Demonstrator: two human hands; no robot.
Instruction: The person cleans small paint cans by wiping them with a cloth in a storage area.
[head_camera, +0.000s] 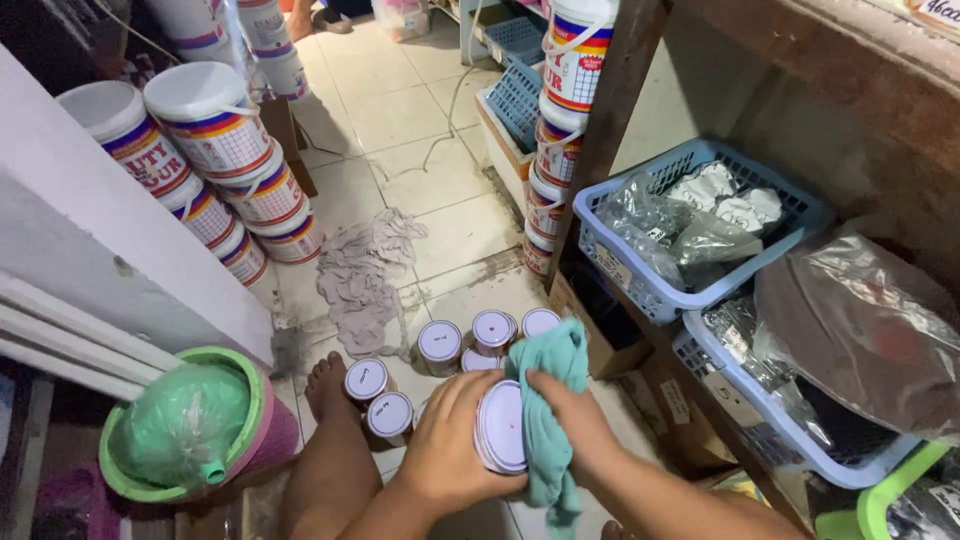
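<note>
Tiled floor (420, 110) beyond hands: left hand (448, 440) grips rigid, smooth, likely slippery tin (500, 428) by sidewall; right hand (570, 425) clutches soft cloth (550, 400).

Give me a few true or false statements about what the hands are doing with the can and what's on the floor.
1. The left hand holds a can. True.
2. The right hand holds a red sponge. False: it holds a teal cloth.
3. More cans stand on the floor. True.
4. The blue basket hangs from the ceiling. False: it sits on a shelf.
5. A grey rag lies on the floor. True.
</note>
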